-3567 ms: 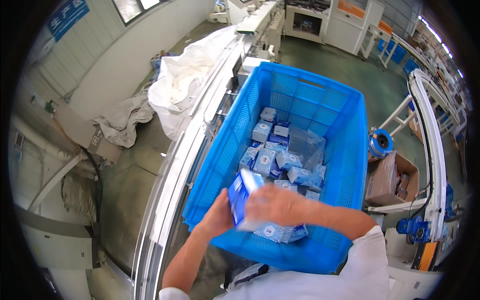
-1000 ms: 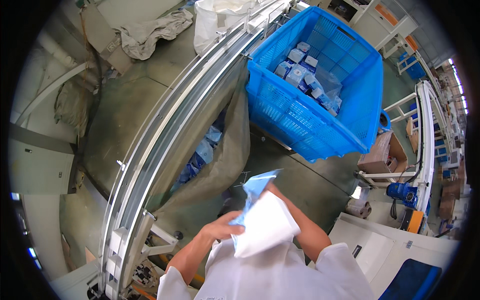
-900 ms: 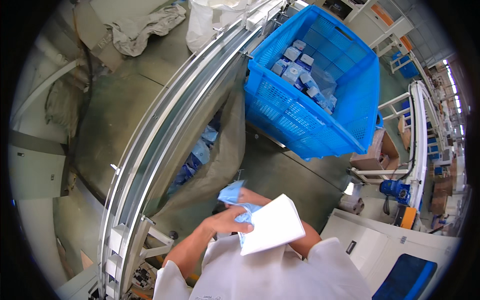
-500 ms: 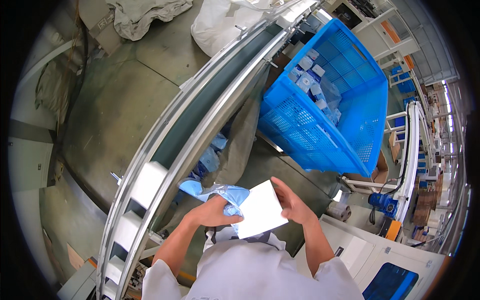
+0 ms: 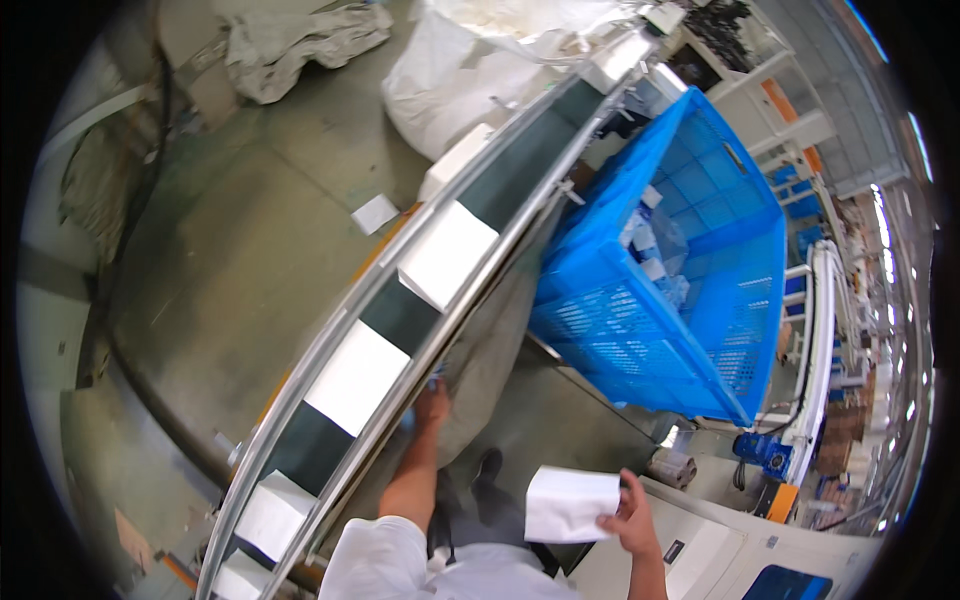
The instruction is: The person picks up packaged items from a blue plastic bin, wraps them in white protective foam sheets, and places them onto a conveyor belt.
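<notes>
A white stack of paper tissues [image 5: 568, 507] is in my right hand [image 5: 632, 517], gripped at its right end between thumb and fingers. My left hand [image 5: 432, 402] reaches down beside the conveyor's near rail, next to the grey-brown cloth sack [image 5: 490, 375]. Bits of blue plastic show around that hand, but its fingers are blurred and partly hidden. On the conveyor belt [image 5: 400, 316], left of my arms, several white tissue stacks [image 5: 357, 376] lie in a row with gaps between them.
A large blue plastic crate [image 5: 640, 340] with blue-and-white packs [image 5: 650, 250] inside stands tilted at the right. White bags [image 5: 440, 80] lie beyond the conveyor, and a white piece [image 5: 375, 214] is on the floor. A white machine cabinet [image 5: 720, 540] is at lower right.
My left hand has left the tissue stack and moved forward and down beside the conveyor with the blue plastic wrapper. My right hand has shifted lower right with the stack. More stacks are on the belt.
</notes>
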The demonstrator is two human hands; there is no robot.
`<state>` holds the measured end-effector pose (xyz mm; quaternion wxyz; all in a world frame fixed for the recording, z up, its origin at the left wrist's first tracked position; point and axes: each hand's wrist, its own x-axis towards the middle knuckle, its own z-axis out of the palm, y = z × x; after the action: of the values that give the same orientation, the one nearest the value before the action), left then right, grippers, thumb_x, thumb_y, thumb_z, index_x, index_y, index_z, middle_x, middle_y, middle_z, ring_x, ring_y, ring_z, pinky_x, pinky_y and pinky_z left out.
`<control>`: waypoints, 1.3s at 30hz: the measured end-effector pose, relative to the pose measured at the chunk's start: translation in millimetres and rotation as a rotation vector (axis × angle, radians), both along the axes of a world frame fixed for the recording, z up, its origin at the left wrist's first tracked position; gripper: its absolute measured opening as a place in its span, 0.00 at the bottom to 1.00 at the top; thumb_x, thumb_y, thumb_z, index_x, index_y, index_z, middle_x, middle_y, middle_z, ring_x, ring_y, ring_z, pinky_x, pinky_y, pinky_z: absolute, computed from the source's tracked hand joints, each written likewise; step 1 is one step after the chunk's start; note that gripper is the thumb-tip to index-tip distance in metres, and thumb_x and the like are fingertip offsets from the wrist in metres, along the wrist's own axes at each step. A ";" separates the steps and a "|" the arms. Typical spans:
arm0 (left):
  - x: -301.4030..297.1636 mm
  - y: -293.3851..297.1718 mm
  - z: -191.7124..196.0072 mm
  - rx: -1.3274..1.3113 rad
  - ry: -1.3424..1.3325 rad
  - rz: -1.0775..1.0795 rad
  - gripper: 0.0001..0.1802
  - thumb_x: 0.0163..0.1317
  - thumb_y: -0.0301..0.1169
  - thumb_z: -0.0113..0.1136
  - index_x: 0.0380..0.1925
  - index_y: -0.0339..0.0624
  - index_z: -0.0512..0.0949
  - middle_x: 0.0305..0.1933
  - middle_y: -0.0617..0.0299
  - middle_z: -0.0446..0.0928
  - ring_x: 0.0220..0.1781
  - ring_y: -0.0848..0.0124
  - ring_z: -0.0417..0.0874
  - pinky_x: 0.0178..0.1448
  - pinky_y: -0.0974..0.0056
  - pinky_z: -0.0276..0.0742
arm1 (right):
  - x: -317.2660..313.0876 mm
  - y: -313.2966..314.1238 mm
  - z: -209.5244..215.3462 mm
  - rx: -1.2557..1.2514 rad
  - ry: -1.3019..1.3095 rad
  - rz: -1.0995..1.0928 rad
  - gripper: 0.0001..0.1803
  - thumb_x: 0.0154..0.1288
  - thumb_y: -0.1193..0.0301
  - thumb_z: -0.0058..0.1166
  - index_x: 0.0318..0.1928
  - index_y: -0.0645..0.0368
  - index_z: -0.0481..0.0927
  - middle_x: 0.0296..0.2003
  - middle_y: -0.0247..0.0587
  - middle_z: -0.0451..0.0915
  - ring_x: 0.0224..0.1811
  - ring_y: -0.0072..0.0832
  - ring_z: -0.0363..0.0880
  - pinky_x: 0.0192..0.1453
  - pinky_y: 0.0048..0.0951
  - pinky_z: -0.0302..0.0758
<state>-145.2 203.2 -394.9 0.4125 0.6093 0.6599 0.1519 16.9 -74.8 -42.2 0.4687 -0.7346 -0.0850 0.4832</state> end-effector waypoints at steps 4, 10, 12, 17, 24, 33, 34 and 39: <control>19.1 48.3 -57.5 -0.187 0.295 -0.490 0.30 0.67 0.47 0.45 0.57 0.29 0.70 0.61 0.37 0.68 0.63 0.47 0.69 0.69 0.52 0.59 | -5.8 -39.7 8.4 -0.213 0.015 -0.018 0.50 0.50 0.79 0.67 0.69 0.56 0.50 0.53 0.49 0.73 0.52 0.33 0.75 0.56 0.33 0.74; 32.1 122.6 -94.5 -0.181 0.354 -0.555 0.29 0.68 0.44 0.46 0.58 0.30 0.68 0.58 0.42 0.70 0.59 0.53 0.70 0.66 0.56 0.62 | 29.1 -58.0 6.7 -0.044 0.264 0.130 0.49 0.56 0.72 0.64 0.71 0.58 0.47 0.57 0.46 0.70 0.54 0.26 0.70 0.59 0.28 0.67; 24.5 128.1 -98.8 -0.206 0.340 -0.547 0.28 0.68 0.44 0.46 0.59 0.31 0.68 0.58 0.44 0.71 0.58 0.55 0.71 0.64 0.57 0.63 | 15.9 -77.4 -3.6 0.042 0.255 0.094 0.48 0.57 0.73 0.63 0.71 0.58 0.46 0.56 0.46 0.71 0.54 0.26 0.72 0.59 0.28 0.68; -4.2 110.2 -38.6 -0.365 0.138 -0.434 0.27 0.68 0.42 0.47 0.59 0.31 0.67 0.56 0.49 0.72 0.55 0.60 0.72 0.61 0.59 0.66 | 49.0 -114.8 25.1 0.239 0.259 -0.060 0.48 0.55 0.78 0.62 0.72 0.59 0.47 0.55 0.46 0.73 0.55 0.27 0.72 0.60 0.31 0.69; -23.2 -56.6 154.9 -0.348 -0.466 -0.188 0.28 0.68 0.43 0.52 0.57 0.29 0.69 0.55 0.52 0.74 0.53 0.68 0.75 0.57 0.67 0.70 | 135.2 -140.5 86.7 0.425 0.027 0.025 0.46 0.52 0.81 0.63 0.69 0.58 0.53 0.54 0.42 0.74 0.50 0.24 0.74 0.53 0.27 0.72; 106.4 -284.0 386.0 -0.214 -0.977 -0.489 0.35 0.62 0.30 0.59 0.66 0.38 0.55 0.62 0.53 0.64 0.63 0.67 0.67 0.62 0.62 0.67 | 91.0 -94.0 72.7 0.302 -1.086 -0.015 0.48 0.45 0.74 0.69 0.66 0.65 0.56 0.51 0.57 0.73 0.53 0.45 0.74 0.57 0.41 0.71; 117.8 -297.6 390.7 -0.145 -1.108 -0.455 0.42 0.60 0.35 0.62 0.67 0.35 0.49 0.64 0.51 0.61 0.65 0.65 0.63 0.66 0.59 0.62 | 73.4 -91.8 73.3 0.360 -1.140 0.037 0.48 0.44 0.72 0.69 0.65 0.67 0.57 0.53 0.58 0.71 0.54 0.49 0.72 0.57 0.44 0.70; 101.0 -304.4 395.5 -0.155 -1.273 -0.159 0.46 0.54 0.40 0.68 0.64 0.35 0.50 0.63 0.50 0.61 0.65 0.62 0.65 0.66 0.57 0.63 | 26.4 -95.7 81.2 0.702 -1.235 0.297 0.39 0.49 0.76 0.60 0.63 0.67 0.59 0.55 0.55 0.71 0.55 0.53 0.68 0.57 0.46 0.69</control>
<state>-44.2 -101.2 0.6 0.7762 0.4154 0.2479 0.4044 43.3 -170.5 39.0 0.4730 -0.6605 -0.5829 -0.0169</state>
